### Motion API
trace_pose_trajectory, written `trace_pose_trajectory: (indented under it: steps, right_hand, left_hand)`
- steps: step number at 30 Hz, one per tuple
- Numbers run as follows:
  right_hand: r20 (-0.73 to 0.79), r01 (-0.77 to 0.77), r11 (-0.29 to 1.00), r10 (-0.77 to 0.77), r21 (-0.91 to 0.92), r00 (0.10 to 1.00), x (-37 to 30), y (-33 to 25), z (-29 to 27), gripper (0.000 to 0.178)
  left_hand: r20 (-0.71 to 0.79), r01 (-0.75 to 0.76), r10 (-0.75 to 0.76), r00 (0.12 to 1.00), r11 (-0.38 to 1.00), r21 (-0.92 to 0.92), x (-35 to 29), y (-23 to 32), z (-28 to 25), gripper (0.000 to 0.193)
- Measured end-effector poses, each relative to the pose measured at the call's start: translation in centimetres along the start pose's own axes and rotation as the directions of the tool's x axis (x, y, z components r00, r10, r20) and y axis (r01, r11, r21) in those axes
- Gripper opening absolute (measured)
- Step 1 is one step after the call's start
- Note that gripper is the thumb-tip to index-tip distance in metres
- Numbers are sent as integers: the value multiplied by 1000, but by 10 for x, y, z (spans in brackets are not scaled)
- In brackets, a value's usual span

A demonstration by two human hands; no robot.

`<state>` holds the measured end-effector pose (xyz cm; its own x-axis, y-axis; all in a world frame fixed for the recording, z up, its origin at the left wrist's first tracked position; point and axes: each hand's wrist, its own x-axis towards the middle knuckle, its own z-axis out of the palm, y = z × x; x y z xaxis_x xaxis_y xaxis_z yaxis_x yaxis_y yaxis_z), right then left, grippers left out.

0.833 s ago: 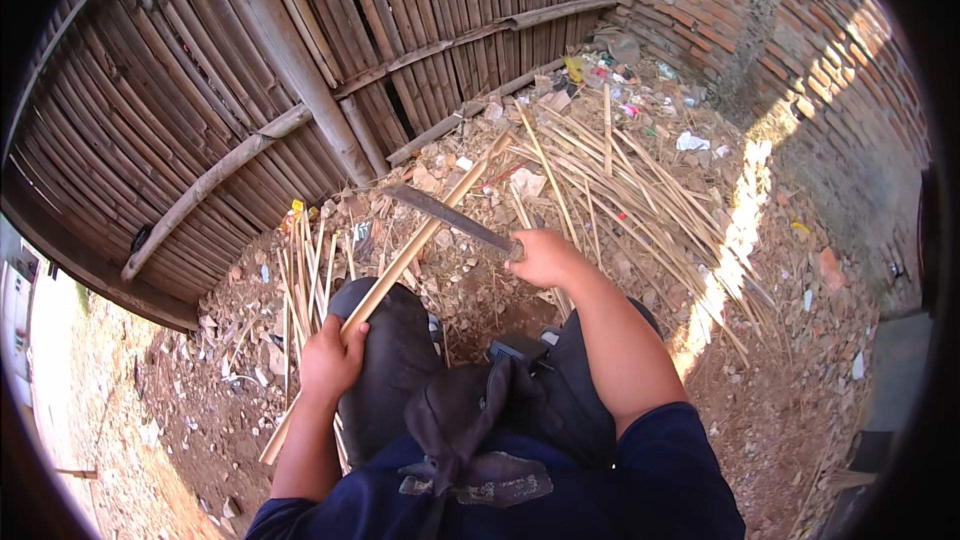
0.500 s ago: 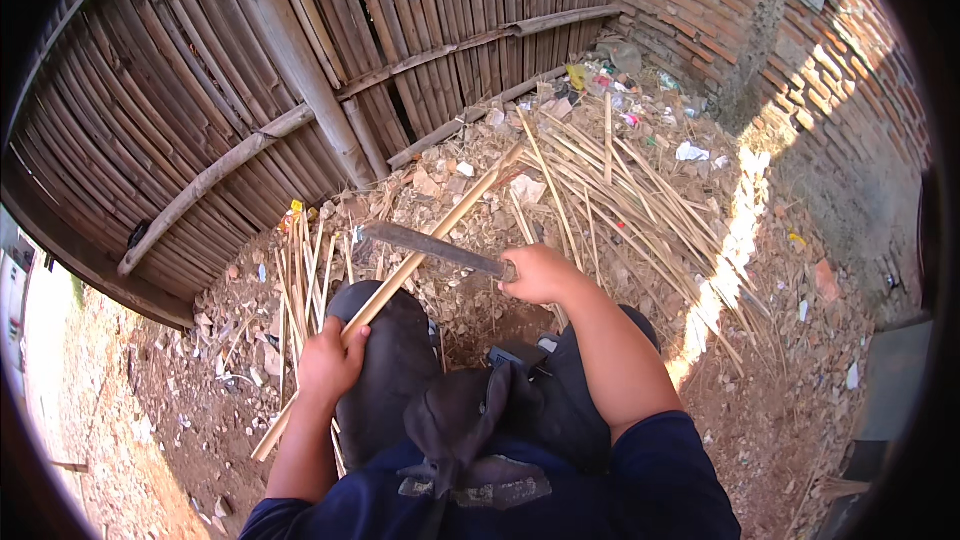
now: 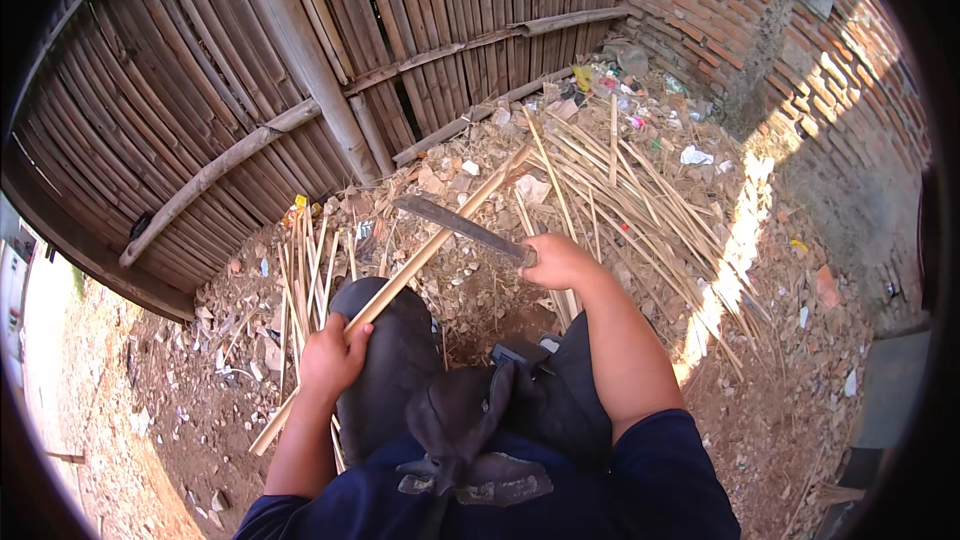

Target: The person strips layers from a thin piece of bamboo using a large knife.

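My left hand (image 3: 333,360) is closed around a long pale bamboo strip (image 3: 416,262) near my left knee. The strip slants up and away to the right, and its near end sticks out below my left wrist. In my right hand (image 3: 556,262) is a machete (image 3: 455,224), gripped at its handle, which the fingers mostly hide. Its dark blade points left and crosses the strip beyond my knees. Whether the blade's edge touches the strip, I cannot tell.
Many thin bamboo strips (image 3: 640,200) lie piled at the right. A smaller bunch (image 3: 300,265) is beside my left knee. Stones and litter cover the ground. A bamboo wall (image 3: 240,70) and a brick wall (image 3: 690,15) meet at the back.
My right hand and the machete have shifted right and slightly farther along the bamboo strip. My left hand keeps its hold, almost unmoved.
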<state>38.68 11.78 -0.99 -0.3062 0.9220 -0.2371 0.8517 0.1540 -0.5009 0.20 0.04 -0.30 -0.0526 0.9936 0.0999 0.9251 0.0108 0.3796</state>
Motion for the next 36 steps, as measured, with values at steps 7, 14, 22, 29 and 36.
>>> trace_pose_trajectory:
  steps: [7,14,22,29,36]
  right_hand:
    - [35,-18,996,21,-90,999,-10,-26,14,39]
    - [46,19,999,-17,-42,999,0,-6,0,42]
    - [42,36,997,-33,-73,999,-14,-33,10,40]
    - [-24,2,1000,-2,-3,1000,-5,-9,-1,41]
    - [-91,-50,998,46,-33,995,-6,4,8,42]
  left_hand:
    - [31,4,-6,1000,999,47,1,-1,-1,43]
    - [22,27,-28,999,999,17,-1,1,-1,43]
    - [46,48,-50,998,998,44,1,-2,-1,44]
    - [33,57,-58,998,998,27,-2,1,-3,45]
    - [49,55,-57,997,998,39,0,7,-8,42]
